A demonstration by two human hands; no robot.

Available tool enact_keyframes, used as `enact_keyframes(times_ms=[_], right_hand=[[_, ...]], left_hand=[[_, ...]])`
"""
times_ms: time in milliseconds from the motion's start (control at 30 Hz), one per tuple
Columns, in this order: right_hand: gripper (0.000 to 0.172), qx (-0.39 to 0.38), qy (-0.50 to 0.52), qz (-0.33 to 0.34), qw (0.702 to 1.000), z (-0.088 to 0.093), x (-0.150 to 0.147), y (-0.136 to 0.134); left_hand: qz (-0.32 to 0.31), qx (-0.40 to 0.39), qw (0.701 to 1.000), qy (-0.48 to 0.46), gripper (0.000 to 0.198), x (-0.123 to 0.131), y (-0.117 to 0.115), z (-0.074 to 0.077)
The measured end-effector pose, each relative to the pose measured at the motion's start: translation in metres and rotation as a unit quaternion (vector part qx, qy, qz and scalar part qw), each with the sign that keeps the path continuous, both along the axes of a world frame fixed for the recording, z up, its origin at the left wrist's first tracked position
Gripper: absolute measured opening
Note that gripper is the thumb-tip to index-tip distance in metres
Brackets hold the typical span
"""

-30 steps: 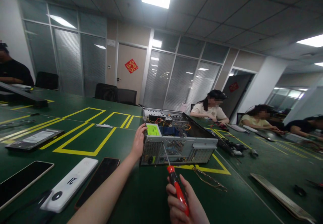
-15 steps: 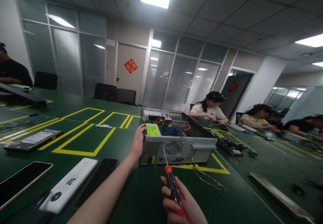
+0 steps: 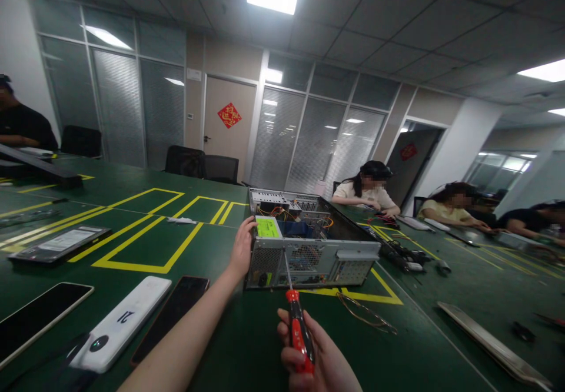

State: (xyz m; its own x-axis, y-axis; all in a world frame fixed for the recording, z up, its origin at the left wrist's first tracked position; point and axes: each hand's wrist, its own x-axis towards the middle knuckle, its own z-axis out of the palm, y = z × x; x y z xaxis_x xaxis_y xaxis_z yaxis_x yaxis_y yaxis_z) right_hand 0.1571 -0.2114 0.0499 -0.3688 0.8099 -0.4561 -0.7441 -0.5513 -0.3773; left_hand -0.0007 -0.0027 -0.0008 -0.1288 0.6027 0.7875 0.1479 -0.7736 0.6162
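Note:
An opened computer case [image 3: 329, 248] lies in front of me, its grey rear panel facing me. A power supply with a bright green label [image 3: 267, 227] sits in its near left corner, and wires show inside. My left hand [image 3: 242, 249] is closed on the case's left edge beside that label, fingertips over the top. In my right hand [image 3: 320, 351] is a red-and-black screwdriver [image 3: 300, 330], gripped by the handle. Its shaft points up and away to the rear panel, just below the power supply; whether the tip sits in a screw is too small to tell.
Left of me lie a hard drive [image 3: 62, 242], a white device [image 3: 123, 321] and two phones. Thin wires [image 3: 366, 312] rest right of the case, near a metal strip [image 3: 489, 342] and dark cables [image 3: 406, 256]. Several people sit around the green table.
The screwdriver handle has turned in my right hand, so more of its red side faces me. My right fingers have shifted slightly. The left hand and the case stay in place.

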Motion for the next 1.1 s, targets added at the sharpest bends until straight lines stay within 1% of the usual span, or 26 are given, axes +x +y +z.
enact_keyframes(times_ms=[33,133,167,200,267,333,367,467,533,633,700,767,867,933,1100], right_hand=[[0.029,0.015,0.018,0.009,1.0,-0.001,0.002,0.0],[0.038,0.057,0.068,0.016,0.996,-0.004,0.006,0.0],[0.038,0.068,0.079,0.018,0.994,-0.005,0.007,0.001],[0.036,0.079,0.087,0.025,0.993,-0.006,0.007,0.001],[0.031,0.097,0.095,0.061,0.989,-0.007,0.007,0.001],[0.031,0.111,0.109,0.091,0.984,-0.009,0.007,0.002],[0.031,0.115,0.121,0.091,0.982,-0.009,0.008,0.002],[0.03,0.119,0.161,0.064,0.978,-0.012,0.01,0.003],[0.028,0.127,0.17,0.054,0.976,-0.013,0.012,0.003],[0.026,0.146,0.136,0.044,0.979,-0.013,0.012,0.003],[0.031,0.155,0.084,0.045,0.983,-0.013,0.007,0.002],[0.04,0.159,0.023,0.065,0.985,-0.016,-0.001,0.001],[0.048,0.17,-0.043,0.126,0.976,-0.022,-0.015,0.002],[0.051,0.174,-0.058,0.142,0.973,-0.025,-0.021,0.002],[0.051,0.158,-0.059,0.118,0.979,-0.024,-0.02,0.004]], left_hand=[[0.0,-0.001,1.0,-0.001,0.044,0.0,0.0,0.0],[0.0,-0.005,1.0,0.0,0.043,0.0,-0.001,0.001],[0.001,-0.007,1.0,0.0,0.044,0.0,-0.001,0.001],[0.002,-0.007,1.0,0.0,0.044,0.0,-0.001,0.001],[0.004,-0.008,1.0,-0.002,0.044,0.0,-0.001,0.001],[0.005,-0.006,1.0,-0.002,0.044,0.0,-0.001,0.002],[0.005,-0.006,1.0,0.0,0.044,0.0,-0.001,0.002],[0.003,-0.012,1.0,0.004,0.044,0.0,-0.001,0.001],[0.002,-0.017,1.0,0.003,0.044,0.0,-0.001,0.001],[0.001,-0.015,1.0,-0.001,0.044,0.0,-0.001,0.001],[0.001,-0.01,1.0,-0.001,0.045,0.0,-0.001,0.001],[0.0,-0.009,1.0,0.001,0.045,0.0,-0.001,0.001],[-0.001,-0.009,1.0,-0.003,0.045,0.001,-0.001,0.001],[0.001,-0.008,1.0,-0.004,0.044,0.001,-0.001,0.001],[0.002,-0.01,1.0,-0.004,0.044,0.003,0.0,-0.001]])
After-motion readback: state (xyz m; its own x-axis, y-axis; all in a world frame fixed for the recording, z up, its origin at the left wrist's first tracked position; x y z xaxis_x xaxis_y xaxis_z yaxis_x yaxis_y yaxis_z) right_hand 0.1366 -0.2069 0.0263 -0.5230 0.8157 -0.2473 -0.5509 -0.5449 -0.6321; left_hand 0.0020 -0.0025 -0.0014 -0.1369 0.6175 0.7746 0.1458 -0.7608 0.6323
